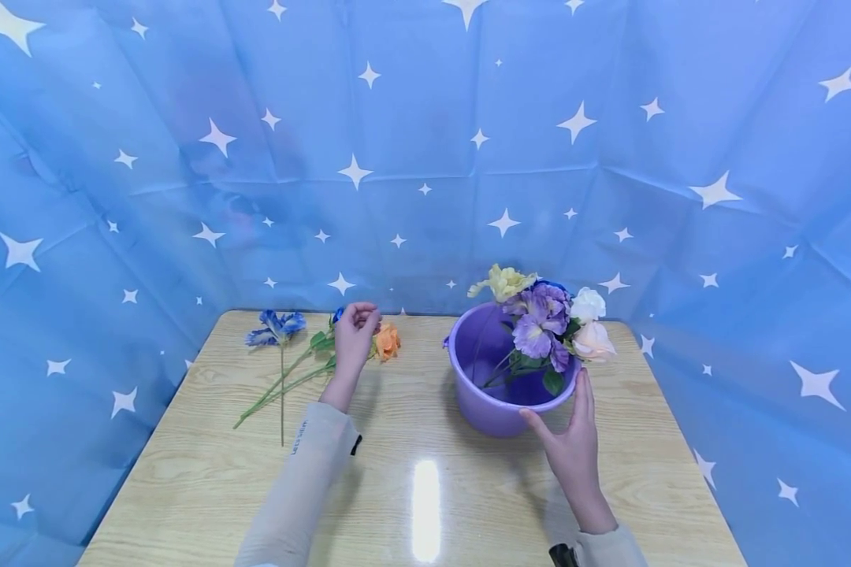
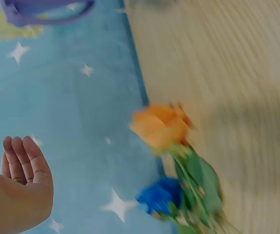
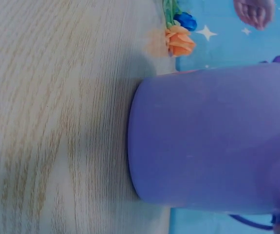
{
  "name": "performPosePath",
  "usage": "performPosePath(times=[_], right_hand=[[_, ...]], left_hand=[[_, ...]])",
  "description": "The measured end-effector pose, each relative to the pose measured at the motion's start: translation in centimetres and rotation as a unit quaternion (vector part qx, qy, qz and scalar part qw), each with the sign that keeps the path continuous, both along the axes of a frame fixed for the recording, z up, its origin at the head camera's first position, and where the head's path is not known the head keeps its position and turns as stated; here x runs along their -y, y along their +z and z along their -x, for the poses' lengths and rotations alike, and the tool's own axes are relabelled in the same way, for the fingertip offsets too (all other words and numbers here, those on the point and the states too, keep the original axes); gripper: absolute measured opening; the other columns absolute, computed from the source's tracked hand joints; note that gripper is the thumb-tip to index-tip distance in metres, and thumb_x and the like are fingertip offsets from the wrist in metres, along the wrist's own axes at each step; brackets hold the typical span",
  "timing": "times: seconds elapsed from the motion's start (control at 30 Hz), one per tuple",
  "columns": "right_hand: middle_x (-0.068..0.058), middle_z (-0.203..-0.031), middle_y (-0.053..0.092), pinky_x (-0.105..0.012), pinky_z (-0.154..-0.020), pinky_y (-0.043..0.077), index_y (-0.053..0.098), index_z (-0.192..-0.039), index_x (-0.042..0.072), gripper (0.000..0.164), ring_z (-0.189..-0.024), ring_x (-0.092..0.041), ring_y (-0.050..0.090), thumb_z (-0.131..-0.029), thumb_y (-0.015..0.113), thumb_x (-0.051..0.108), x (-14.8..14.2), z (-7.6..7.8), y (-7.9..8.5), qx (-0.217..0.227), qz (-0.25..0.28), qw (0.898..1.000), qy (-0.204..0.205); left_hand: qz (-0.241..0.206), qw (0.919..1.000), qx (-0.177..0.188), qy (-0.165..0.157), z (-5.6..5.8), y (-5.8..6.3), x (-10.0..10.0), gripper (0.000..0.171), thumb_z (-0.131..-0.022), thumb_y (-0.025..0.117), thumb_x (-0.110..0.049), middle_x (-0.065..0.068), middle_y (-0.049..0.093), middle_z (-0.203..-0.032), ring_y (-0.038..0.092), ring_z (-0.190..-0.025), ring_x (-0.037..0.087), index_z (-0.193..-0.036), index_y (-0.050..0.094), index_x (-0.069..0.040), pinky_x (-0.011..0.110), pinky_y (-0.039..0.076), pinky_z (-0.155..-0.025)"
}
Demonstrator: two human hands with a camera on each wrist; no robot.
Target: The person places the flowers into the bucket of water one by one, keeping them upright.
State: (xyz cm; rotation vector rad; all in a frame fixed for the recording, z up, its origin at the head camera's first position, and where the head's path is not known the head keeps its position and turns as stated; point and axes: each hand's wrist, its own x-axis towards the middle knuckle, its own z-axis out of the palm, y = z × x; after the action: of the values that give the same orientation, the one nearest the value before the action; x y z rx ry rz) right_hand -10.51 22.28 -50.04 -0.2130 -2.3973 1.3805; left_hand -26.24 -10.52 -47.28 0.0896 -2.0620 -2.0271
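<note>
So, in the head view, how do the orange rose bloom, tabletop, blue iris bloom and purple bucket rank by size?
1. Tabletop
2. Purple bucket
3. Blue iris bloom
4. Orange rose bloom

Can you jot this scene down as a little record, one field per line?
Container: purple bucket, upright on the table
In bucket: yellow flower, purple flowers, white flower, pale pink flower
Lying loose: orange flower, two blue flowers
Left hand: empty, near the loose flowers
Right hand: touching the bucket's rim area
</note>
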Motion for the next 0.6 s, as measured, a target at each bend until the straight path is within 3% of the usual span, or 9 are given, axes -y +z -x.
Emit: performPosePath(times=[0.1, 0.23, 0.4, 0.6], right_hand=[[-0.010, -0.169, 0.007, -0.056, -0.125, 0.015, 0.008, -0.161, 0.013, 0.111, -0.156, -0.033, 0.011, -0.081, 0.084, 0.029, -0.1, 0.0, 0.1, 0.003, 0.000, 1.000, -0.001], [-0.012, -0.169, 0.008, -0.056, -0.126, 0.015, 0.008, -0.161, 0.012, 0.112, -0.156, -0.033, 0.011, -0.080, 0.084, 0.028, 0.0, -0.2, 0.1, 0.003, 0.000, 1.000, -0.003], [-0.012, -0.169, 0.009, -0.055, -0.126, 0.015, 0.009, -0.161, 0.011, 0.112, -0.155, -0.034, 0.012, -0.079, 0.085, 0.027, 0.0, -0.3, 0.2, 0.004, -0.002, 1.000, -0.007], [-0.011, -0.169, 0.008, -0.056, -0.126, 0.014, 0.009, -0.161, 0.011, 0.112, -0.155, -0.034, 0.012, -0.080, 0.084, 0.027, 0.0, -0.2, 0.2, -0.001, 0.000, 1.000, -0.002]], left_hand=[[0.011, 0.9995, 0.024, 0.018, 0.0, -0.6, 1.8, 0.021, -0.097, 0.061, -0.010, 0.012, 0.067, -0.096, 0.066, -0.089, 0.028, -0.114, 0.061, 0.003, 0.025, 0.059, -0.076], [0.048, 0.9969, 0.035, 0.051, 0.5, -2.1, 4.3, 0.021, -0.097, 0.062, -0.014, 0.006, 0.066, -0.093, 0.063, -0.083, 0.018, -0.112, 0.063, 0.001, 0.014, 0.051, -0.065], [0.088, 0.9912, 0.069, 0.070, 0.7, -3.1, 7.2, 0.025, -0.098, 0.060, -0.016, 0.009, 0.066, -0.102, 0.057, -0.084, 0.006, -0.117, 0.062, -0.001, 0.015, 0.047, -0.072], [0.092, 0.9872, 0.104, 0.079, 0.6, -3.9, 10.3, 0.034, -0.100, 0.059, -0.023, 0.015, 0.063, -0.117, 0.059, -0.106, 0.024, -0.126, 0.058, -0.001, 0.025, 0.045, -0.084]])
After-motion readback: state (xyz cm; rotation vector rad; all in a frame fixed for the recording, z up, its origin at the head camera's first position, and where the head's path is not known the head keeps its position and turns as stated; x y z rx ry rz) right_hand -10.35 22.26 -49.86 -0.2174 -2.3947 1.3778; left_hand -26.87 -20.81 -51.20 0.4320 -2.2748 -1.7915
